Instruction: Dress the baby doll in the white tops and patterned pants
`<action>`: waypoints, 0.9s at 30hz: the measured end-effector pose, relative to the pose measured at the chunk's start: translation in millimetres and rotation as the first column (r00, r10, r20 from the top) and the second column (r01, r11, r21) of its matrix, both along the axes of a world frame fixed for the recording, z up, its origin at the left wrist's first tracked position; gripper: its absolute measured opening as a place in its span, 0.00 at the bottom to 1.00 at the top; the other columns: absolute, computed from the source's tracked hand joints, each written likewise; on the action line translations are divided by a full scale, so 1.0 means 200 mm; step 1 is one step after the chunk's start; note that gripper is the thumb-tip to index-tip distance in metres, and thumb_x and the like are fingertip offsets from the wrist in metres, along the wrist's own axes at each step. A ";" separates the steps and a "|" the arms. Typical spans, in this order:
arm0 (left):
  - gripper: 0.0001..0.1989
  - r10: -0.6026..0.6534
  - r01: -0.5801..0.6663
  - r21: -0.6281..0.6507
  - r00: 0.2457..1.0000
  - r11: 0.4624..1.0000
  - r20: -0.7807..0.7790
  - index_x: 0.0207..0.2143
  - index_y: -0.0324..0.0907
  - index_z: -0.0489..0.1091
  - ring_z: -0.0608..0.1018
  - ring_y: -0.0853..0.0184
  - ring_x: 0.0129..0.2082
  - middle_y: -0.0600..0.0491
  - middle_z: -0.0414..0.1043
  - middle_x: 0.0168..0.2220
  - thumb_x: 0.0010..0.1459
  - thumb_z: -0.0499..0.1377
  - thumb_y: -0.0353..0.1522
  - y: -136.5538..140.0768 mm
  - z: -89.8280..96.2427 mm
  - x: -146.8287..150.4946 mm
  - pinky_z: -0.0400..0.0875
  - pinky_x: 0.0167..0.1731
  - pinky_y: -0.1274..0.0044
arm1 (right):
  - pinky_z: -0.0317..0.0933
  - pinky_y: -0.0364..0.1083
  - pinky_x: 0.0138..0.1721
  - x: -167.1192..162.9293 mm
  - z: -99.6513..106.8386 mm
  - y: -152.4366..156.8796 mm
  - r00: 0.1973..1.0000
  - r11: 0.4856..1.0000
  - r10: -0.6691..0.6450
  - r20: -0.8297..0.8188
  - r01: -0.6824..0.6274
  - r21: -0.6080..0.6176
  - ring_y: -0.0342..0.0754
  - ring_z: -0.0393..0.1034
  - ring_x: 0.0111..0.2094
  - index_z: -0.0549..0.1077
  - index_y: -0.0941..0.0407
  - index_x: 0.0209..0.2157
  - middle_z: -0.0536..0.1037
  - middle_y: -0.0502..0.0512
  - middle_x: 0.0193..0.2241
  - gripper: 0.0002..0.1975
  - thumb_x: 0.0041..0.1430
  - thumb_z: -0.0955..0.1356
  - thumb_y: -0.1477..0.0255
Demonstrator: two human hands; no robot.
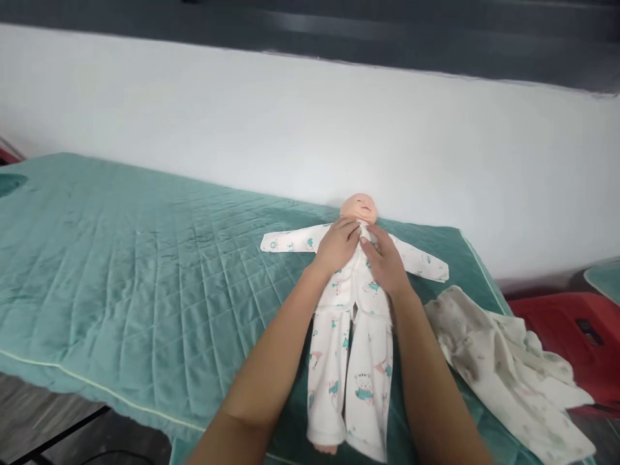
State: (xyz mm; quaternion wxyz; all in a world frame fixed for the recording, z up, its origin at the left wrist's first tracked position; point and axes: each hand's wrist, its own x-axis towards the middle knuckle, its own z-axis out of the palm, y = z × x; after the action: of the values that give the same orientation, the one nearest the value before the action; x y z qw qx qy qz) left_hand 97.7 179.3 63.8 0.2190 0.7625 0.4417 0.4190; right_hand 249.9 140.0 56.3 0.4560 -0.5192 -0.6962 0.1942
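Soft cotton suit (356,336) on the light doll (359,208); left hand (338,245) and right hand (385,261) pinch its limp collar.

This looks like a care-training or massage room rather than a home. A narrow treatment bed (121,271) with a teal quilted cover stands against a plain white wall (290,129). On the bed near the wall lies a baby doll (356,303) in a printed sleepsuit, with a spare garment (504,361) just beside it. Beyond the bed's far end stands a red plastic stool (571,336).
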 end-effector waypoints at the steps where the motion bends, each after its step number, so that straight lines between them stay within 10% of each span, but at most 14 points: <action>1: 0.18 0.004 -0.004 0.007 1.000 1.000 0.002 0.51 0.42 0.75 0.69 0.64 0.63 0.48 0.72 0.59 0.69 0.48 0.35 0.00 -0.01 0.00 0.59 0.68 0.67 | 0.54 0.60 0.66 0.01 -0.01 0.01 1.000 1.000 0.023 -0.012 -0.023 -0.014 0.56 0.61 0.64 0.69 0.53 0.58 0.69 0.61 0.61 0.26 0.66 0.63 0.52; 27: 0.18 0.010 -0.010 -0.072 1.000 0.997 0.000 0.56 0.46 0.72 0.66 0.64 0.65 0.50 0.68 0.63 0.68 0.51 0.36 -0.04 -0.02 -0.03 0.57 0.68 0.67 | 0.49 0.59 0.69 0.07 -0.08 0.05 0.993 0.996 0.051 -0.103 -0.058 -0.069 0.54 0.56 0.67 0.70 0.49 0.59 0.65 0.56 0.65 0.26 0.64 0.65 0.54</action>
State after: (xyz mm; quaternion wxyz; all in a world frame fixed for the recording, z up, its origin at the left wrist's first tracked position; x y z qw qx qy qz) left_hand 91.8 170.3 60.6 0.2442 0.7519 0.4601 0.4041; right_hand 263.5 150.5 40.5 0.4663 -0.5056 -0.6786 0.2577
